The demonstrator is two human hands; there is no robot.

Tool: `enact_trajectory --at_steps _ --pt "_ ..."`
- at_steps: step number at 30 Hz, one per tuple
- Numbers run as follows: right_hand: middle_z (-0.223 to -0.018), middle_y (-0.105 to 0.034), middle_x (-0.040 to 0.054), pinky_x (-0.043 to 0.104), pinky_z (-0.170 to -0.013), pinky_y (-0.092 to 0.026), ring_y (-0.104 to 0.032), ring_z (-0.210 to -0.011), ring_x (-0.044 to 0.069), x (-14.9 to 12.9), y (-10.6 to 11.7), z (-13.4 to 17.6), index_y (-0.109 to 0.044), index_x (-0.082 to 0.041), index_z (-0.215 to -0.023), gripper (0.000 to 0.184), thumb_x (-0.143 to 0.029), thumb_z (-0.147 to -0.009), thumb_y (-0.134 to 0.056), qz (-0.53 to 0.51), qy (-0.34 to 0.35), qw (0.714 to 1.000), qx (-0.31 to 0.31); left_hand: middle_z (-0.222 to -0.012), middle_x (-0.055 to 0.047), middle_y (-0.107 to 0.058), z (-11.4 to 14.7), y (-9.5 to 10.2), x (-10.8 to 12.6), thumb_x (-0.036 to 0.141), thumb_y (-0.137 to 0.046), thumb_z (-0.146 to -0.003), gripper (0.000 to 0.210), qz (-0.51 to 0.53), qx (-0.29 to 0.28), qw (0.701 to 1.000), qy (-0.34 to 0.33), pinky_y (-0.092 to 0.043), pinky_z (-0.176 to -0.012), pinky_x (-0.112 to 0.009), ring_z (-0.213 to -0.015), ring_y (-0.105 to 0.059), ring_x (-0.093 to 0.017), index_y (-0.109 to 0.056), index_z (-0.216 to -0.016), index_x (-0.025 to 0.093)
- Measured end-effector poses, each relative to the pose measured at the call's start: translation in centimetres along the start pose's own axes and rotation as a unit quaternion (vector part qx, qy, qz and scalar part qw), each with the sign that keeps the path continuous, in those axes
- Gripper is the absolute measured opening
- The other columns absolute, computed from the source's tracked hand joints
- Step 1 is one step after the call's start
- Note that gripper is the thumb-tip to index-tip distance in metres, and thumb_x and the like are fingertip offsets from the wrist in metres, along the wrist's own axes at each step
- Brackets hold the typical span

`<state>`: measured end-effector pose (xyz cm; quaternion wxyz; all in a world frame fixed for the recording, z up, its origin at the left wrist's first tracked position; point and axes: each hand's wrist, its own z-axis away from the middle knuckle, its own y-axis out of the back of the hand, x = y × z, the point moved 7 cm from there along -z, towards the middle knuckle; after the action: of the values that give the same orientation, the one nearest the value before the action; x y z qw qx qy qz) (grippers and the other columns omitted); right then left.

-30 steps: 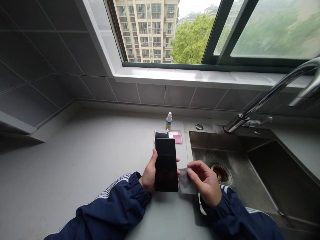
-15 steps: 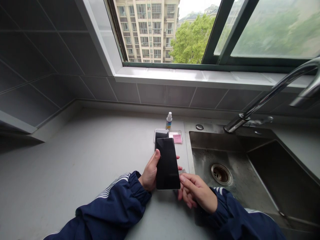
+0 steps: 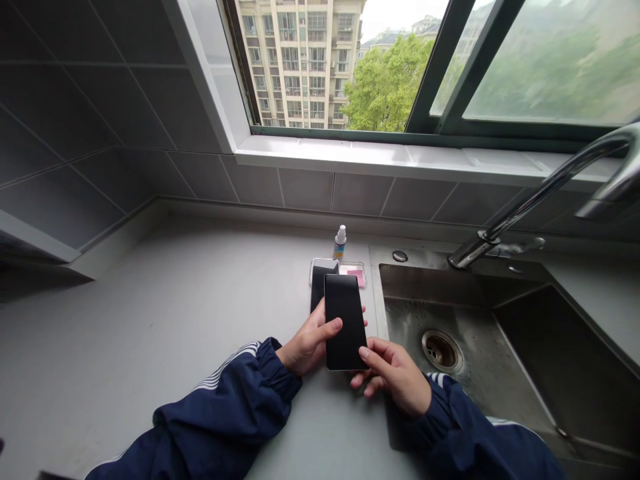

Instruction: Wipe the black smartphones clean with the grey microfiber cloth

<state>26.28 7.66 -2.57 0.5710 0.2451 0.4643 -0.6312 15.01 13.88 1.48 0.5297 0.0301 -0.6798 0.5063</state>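
Observation:
A smartphone (image 3: 347,297) with a dark screen is held face up over the counter. My left hand (image 3: 307,343) wraps round it from the left, thumb on the screen and fingertips showing past the right edge. My right hand (image 3: 400,377) grips its lower right corner, thumb on the front and index finger at the side; the other fingers are loosely curled below. Beyond it lies a second dark-screened phone (image 3: 318,290), partly covered by the held one. Beside that are a clear case (image 3: 363,267) and a pink slip of paper (image 3: 357,277).
A small white spray bottle (image 3: 340,243) stands behind the case. The pale countertop (image 3: 210,293) stretches to the left. At right are a steel sink (image 3: 400,293) and a chrome faucet (image 3: 530,193). A window sill (image 3: 380,155) runs along the back wall.
The phone has shifted slightly right and up. My left thumb has moved from its edge onto the screen. My right hand has come onto the lower right corner; a clear piece seen near it is now hidden.

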Motion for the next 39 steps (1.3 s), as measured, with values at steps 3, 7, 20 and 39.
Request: enact_trajectory --at_steps 3,7,20,39 --pt "-0.081 -0.071 0.0079 0.016 -0.048 -0.054 -0.073 -0.067 0.016 -0.4 1.2 -0.2 -0.060 -0.014 -0.089 0.046 -0.056 -0.076 -0.073 -0.005 0.007 1.000 0.028 -0.135 -0.015 -0.055 -0.2 0.5 0.1 0.040 -0.054 -0.091 0.054 0.010 0.003 1.000 0.011 -0.050 -0.090 -0.036 -0.116 -0.058 -0.027 -0.043 -0.141 0.022" --pt "-0.082 -0.072 0.0075 0.016 -0.047 -0.055 -0.072 -0.065 0.014 -1.3 3.8 -1.0 -0.060 -0.014 -0.093 0.046 -0.054 -0.075 -0.076 0.004 0.025 0.997 0.077 -0.139 -0.014 -0.050 -0.3 2.3 1.2 0.040 -0.055 -0.090 0.060 -0.047 0.084 0.994 -0.044 -0.056 -0.078 -0.036 -0.112 -0.059 -0.025 -0.036 -0.145 0.027" --pt "-0.065 -0.070 0.0061 0.016 -0.040 -0.051 -0.070 -0.052 0.014 -3.1 6.6 -4.2 -0.055 -0.016 -0.078 0.033 -0.044 -0.081 -0.073 0.101 0.021 0.987 0.121 -0.121 -0.008 -0.054 0.5 4.4 4.9 0.025 -0.059 -0.085 0.050 -0.584 0.246 0.747 -0.201 -0.051 -0.075 -0.031 -0.101 -0.056 -0.020 -0.049 -0.134 0.026" --pt "-0.057 -0.065 -0.0023 0.025 -0.049 -0.046 -0.062 -0.044 0.016 -5.0 5.5 -5.0 -0.048 -0.020 -0.136 0.049 -0.039 -0.091 -0.054 0.434 0.056 0.884 0.165 -0.127 -0.015 -0.050 -1.8 7.0 6.7 0.033 -0.073 -0.073 0.080 -0.591 0.332 0.730 -0.079 -0.047 -0.092 -0.040 -0.070 -0.059 -0.013 -0.038 -0.143 0.020"
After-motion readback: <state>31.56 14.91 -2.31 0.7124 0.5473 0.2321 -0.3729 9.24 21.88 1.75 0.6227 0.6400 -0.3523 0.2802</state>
